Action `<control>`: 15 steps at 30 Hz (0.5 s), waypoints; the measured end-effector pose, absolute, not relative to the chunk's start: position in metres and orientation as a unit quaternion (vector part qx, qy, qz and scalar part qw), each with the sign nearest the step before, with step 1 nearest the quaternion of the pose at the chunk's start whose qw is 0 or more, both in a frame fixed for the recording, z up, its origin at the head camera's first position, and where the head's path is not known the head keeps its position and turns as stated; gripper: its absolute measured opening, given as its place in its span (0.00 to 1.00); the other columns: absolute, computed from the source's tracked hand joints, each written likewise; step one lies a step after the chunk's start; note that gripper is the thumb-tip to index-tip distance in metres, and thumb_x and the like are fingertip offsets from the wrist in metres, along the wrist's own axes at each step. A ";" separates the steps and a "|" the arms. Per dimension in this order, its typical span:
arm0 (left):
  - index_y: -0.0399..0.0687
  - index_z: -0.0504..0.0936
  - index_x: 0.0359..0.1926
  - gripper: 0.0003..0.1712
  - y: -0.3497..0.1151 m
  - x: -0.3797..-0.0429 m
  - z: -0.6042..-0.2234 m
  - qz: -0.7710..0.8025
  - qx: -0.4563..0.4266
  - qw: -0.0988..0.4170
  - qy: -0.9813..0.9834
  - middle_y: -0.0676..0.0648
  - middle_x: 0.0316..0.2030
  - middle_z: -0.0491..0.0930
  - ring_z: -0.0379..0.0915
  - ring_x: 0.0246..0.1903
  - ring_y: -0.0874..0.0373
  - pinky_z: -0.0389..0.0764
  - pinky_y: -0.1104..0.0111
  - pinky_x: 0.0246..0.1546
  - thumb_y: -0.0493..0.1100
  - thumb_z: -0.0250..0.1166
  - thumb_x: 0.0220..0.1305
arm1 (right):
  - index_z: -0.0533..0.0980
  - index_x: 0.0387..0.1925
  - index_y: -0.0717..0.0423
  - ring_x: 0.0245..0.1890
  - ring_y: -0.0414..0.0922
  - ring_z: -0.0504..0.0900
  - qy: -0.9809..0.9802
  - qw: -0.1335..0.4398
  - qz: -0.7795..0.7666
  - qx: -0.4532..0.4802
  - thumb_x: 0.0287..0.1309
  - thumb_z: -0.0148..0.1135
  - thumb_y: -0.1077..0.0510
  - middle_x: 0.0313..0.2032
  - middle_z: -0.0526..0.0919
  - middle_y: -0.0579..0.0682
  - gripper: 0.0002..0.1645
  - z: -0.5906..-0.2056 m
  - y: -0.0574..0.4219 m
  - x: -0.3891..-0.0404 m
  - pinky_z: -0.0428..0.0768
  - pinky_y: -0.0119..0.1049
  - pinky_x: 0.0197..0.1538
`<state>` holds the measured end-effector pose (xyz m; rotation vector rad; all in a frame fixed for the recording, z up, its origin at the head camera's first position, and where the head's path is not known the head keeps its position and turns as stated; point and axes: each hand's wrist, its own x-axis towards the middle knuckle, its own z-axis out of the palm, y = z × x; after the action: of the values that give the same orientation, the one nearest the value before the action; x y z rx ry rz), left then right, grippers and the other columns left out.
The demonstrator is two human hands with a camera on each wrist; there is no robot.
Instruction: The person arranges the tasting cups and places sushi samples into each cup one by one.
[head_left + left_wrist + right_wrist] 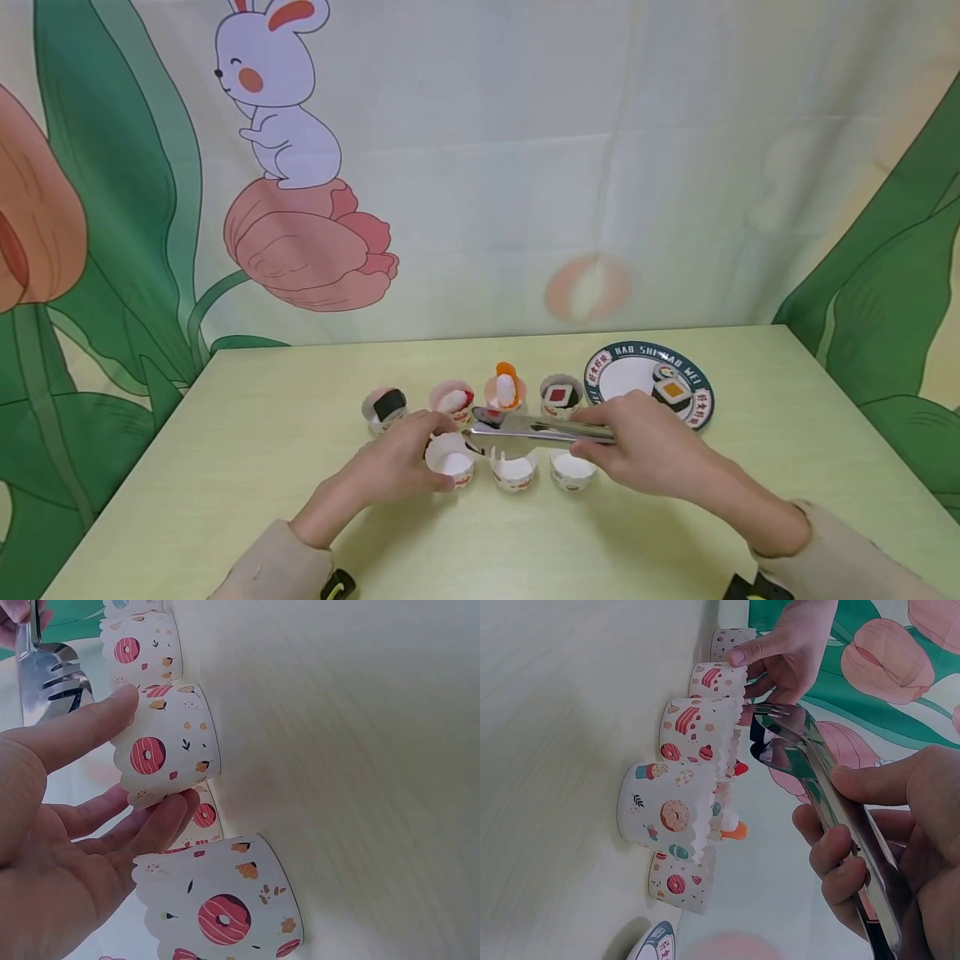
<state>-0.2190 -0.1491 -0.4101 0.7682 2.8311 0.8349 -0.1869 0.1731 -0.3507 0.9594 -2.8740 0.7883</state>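
Note:
My left hand (408, 458) holds a white paper cup (452, 465) at the left of the front row, thumb on one side and fingers on the other. Donut prints cover this cup (169, 750) in the left wrist view. In my right hand (648, 446) are metal serving tongs (817, 769) with a slotted, fork-like end and a smooth end. Their tips lie above the held cup, gripping a small dark and pinkish piece (491, 417), partly hidden by the metal. Two more front cups, a middle one (513, 471) and a right one (572, 471), stand beside it.
Behind, several paper cups hold sushi-like pieces: black-wrapped (388, 404), white with red (453, 402), white with orange (506, 387), and a square with a red centre (560, 396). A green-rimmed plate (611, 392) at back right carries more pieces. A printed curtain (480, 167) hangs behind the table.

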 end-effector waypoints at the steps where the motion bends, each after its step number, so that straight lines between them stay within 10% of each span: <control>1: 0.38 0.79 0.53 0.32 -0.149 -0.219 -0.410 0.273 0.252 0.045 0.927 0.46 0.47 0.80 0.76 0.47 0.52 0.77 0.55 0.50 0.39 0.84 0.47 | 0.86 0.51 0.58 0.13 0.32 0.66 -0.918 0.007 0.251 0.307 0.63 0.72 0.57 0.26 0.82 0.37 0.17 -0.352 0.172 -0.187 0.65 0.30 0.19; 15: 0.39 0.79 0.53 0.32 -0.150 -0.218 -0.410 0.273 0.245 0.048 0.929 0.47 0.49 0.80 0.76 0.47 0.52 0.78 0.55 0.51 0.40 0.84 0.48 | 0.87 0.47 0.55 0.19 0.31 0.69 -0.913 0.023 0.244 0.326 0.61 0.73 0.57 0.29 0.84 0.37 0.13 -0.358 0.162 -0.190 0.68 0.30 0.21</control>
<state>-0.2183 -0.1495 -0.4099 0.7484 2.8320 0.8331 -0.1898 0.1616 -0.3583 1.0099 -2.8274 0.7560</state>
